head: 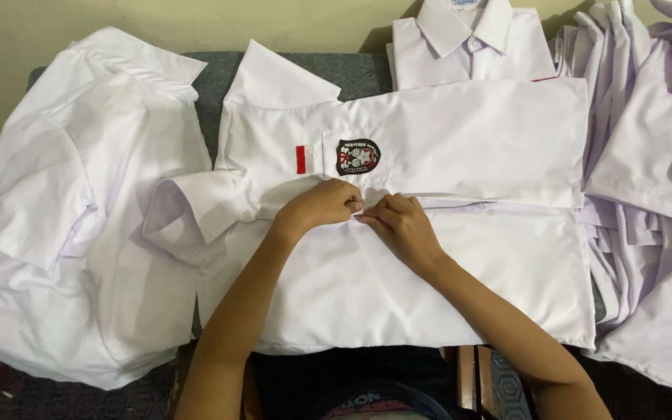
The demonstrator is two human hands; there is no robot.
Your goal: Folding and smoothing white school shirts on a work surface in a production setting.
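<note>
A white short-sleeved shirt point(468, 140) lies spread sideways across the grey surface, collar to the left. Its chest pocket carries a dark round-cornered badge point(358, 155) and a small red-and-white strip point(305, 159). My left hand point(322, 204) and my right hand point(400, 225) meet at the shirt's front opening, just below the badge. Both pinch the edge of the placket between fingertips, knuckles almost touching. What lies under the fingers is hidden.
A heap of white shirts point(71, 210) lies at the left. Another folded white shirt point(472, 43) sits at the back, and a loose pile of white shirts point(655, 155) fills the right side. The grey surface point(363, 71) shows behind the collar.
</note>
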